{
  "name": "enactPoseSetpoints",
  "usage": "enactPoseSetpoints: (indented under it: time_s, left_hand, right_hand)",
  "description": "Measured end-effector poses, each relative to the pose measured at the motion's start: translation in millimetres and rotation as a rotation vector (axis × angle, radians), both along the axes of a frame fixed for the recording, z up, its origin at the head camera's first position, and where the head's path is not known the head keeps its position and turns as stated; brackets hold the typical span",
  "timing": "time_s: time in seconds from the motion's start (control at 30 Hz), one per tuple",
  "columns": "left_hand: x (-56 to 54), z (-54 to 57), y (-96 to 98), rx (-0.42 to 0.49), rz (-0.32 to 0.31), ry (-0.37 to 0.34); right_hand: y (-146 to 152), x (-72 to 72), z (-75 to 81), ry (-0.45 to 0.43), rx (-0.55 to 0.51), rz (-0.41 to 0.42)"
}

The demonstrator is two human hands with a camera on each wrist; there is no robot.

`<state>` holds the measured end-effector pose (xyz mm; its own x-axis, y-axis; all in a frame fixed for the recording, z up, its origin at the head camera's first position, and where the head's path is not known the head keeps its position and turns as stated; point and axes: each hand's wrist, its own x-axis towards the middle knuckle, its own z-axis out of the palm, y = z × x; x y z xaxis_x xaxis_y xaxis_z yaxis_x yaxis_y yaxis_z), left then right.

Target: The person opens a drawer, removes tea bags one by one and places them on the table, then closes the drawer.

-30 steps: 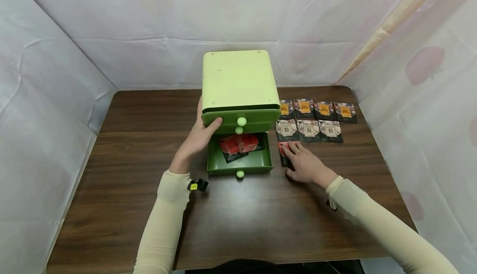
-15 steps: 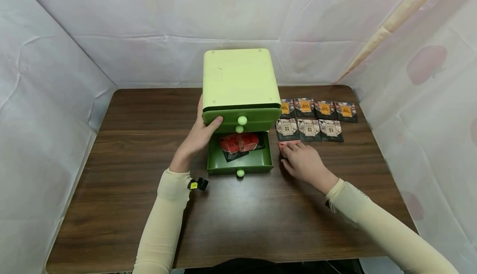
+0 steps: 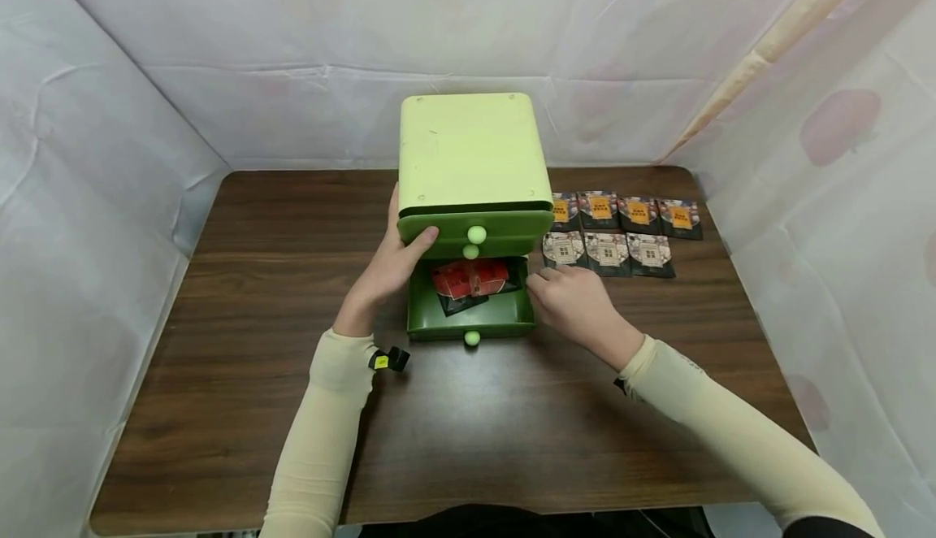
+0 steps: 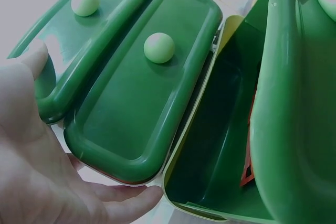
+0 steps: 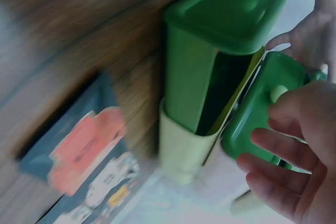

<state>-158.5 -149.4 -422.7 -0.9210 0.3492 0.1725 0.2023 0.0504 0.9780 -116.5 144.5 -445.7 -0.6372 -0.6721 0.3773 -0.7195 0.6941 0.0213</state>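
My left hand (image 3: 387, 274) grips the left front edge of a small green drawer cabinet (image 3: 471, 152), its thumb over the front of the top drawer. The bottom drawer (image 3: 431, 332) is pulled out, with red-labelled black packets (image 3: 468, 279) lying in it. My right hand (image 3: 574, 306) is just right of that drawer, fingers loosely bent. In the right wrist view nothing shows between its fingers (image 5: 286, 148), and a red-label packet (image 5: 86, 150) lies on the table apart from them; in the head view this hand hides that packet's place.
Right of the cabinet lie rows of packets on the brown table (image 3: 241, 375): orange-label ones (image 3: 600, 211) at the back, white-label ones (image 3: 608, 253) in front. White cloth walls (image 3: 351, 26) stand behind and at both sides.
My right hand has drawn its fingers in from a flat touch on the red-label packet and moved left to the open drawer's side. The left hand has stayed on the cabinet.
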Motion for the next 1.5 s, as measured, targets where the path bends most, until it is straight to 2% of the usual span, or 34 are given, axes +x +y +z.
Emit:
enactPoseSetpoints:
  time_s: [0.1,0.2,0.43,0.5,0.7,0.93,1.07,1.23,1.5]
  left_hand:
    - [-0.3,0.1,1.1,0.0,-0.006,0.004]
    - [-0.6,0.5,2.0,0.001,-0.01,0.006]
    - [-1.0,3.5,4.0,0.009,-0.02,0.03]
    - [-1.4,3.8,4.4,0.011,-0.021,0.033]
    - [-2.6,2.4,3.5,0.011,-0.008,0.014]
    - [-4.0,-0.8,2.5,0.032,-0.002,0.061]
    - [-4.2,-2.7,2.4,0.034,-0.003,0.053]
    - [-3.8,-4.5,2.0,0.026,-0.001,0.042]
    - [-1.9,-4.1,-0.5,0.027,-0.001,0.064]
  right_hand:
    - [-14,-3.8,0.5,-0.024,0.004,0.029]
    - [-28,-8.6,-0.4,-0.087,0.051,0.038]
    - [-47,-23.2,-10.6,-0.351,0.197,0.066]
    - [-48,-26.9,-15.6,-0.397,0.222,0.071]
    - [-53,-35.1,-26.7,-0.373,0.267,0.035]
    - [-57,-42.5,-34.4,-0.461,0.373,-0.065]
    - [-57,-45.5,-41.2,-0.414,0.43,-0.051]
    - [-57,-46.2,-47.9,-0.332,0.447,-0.033]
    - [-64,-46.0,-61.3,-0.172,0.407,-0.039]
